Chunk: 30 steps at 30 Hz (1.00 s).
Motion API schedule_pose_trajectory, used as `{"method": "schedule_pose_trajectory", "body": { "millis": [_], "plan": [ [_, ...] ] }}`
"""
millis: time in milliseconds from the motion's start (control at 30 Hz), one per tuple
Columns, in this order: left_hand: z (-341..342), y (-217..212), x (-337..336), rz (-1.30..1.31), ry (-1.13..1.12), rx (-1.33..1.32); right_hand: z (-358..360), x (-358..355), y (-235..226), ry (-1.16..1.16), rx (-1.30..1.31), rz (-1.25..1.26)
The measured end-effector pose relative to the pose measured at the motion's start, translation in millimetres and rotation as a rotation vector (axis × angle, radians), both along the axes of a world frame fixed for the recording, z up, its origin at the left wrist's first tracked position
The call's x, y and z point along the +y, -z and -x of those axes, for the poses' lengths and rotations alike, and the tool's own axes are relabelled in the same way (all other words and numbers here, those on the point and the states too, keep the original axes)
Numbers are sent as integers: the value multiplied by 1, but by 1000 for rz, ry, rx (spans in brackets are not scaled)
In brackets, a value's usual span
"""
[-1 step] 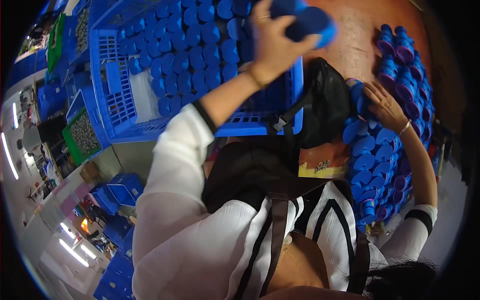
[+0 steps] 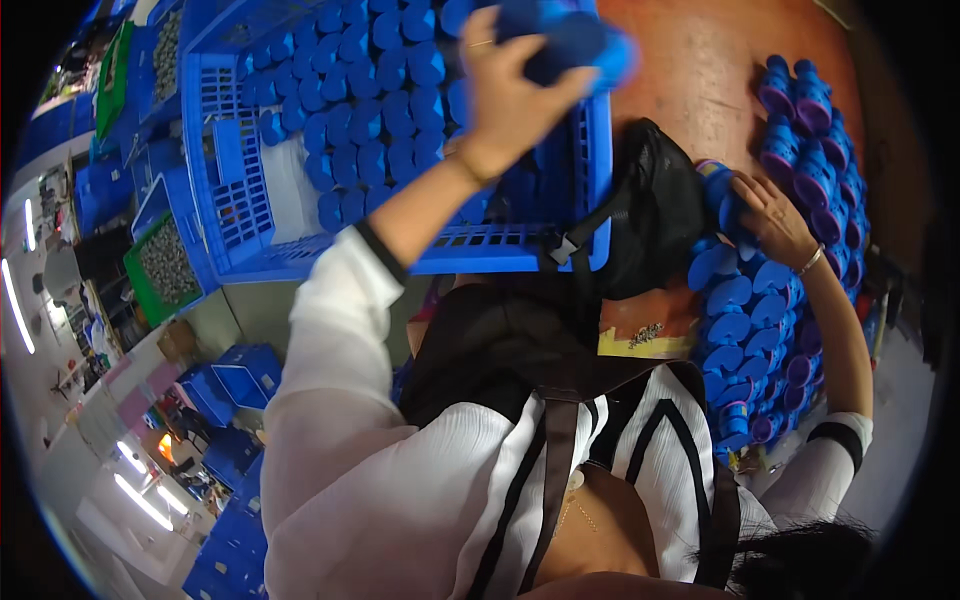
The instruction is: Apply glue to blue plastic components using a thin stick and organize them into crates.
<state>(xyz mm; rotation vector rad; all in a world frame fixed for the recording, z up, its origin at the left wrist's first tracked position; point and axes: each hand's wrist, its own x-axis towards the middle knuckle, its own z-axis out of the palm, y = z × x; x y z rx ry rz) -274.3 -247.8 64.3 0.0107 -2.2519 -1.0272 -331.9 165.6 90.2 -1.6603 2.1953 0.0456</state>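
Note:
My left hand [image 2: 505, 115] grips blue rounded plastic parts [image 2: 585, 45], blurred by motion, over the right side of a blue crate [image 2: 600, 190]. Thumb and fingers are spread around them; how many it holds I cannot tell. Inside the crate stand rows of similar blue parts [image 2: 397, 115] with flat, rounded tops. On the right, my right hand [image 2: 775, 215] has its fingers closed over a blue cylindrical part [image 2: 715, 190] at the far end of a stack of blue parts [image 2: 728, 325]. Its fingertips are partly hidden.
A black bag [image 2: 650, 210] with a buckled strap sits between the crate and the stack, on an orange-brown tabletop [image 2: 720, 80]. More blue parts with purple rims [image 2: 812, 105] are piled along its right side. Green trays of small metallic pieces [image 2: 170, 262] stand left of the crate.
My left hand has moved left with the blue parts, further over the crate. My right hand stays at the same blue part, almost still.

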Motion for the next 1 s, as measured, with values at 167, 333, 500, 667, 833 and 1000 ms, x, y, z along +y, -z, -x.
{"method": "schedule_pose_trajectory", "body": {
  "millis": [167,333,500,667,833,1000],
  "plan": [
    [-134,35,-203,56,-449,-421,-13,-15,-9,70,-27,-112],
    [-262,104,-357,208,-936,-631,-9,-12,-45,356,124,-100],
    [-268,136,-402,298,-852,-887,43,-128,-104,148,330,-65],
    [-271,165,-410,321,-796,-958,46,-459,-27,-456,85,388],
    [-273,187,-418,320,-671,-971,-43,-727,91,-789,10,608],
    [-289,168,-430,325,-575,-1105,-107,-832,146,-789,50,383]
  ]
}}
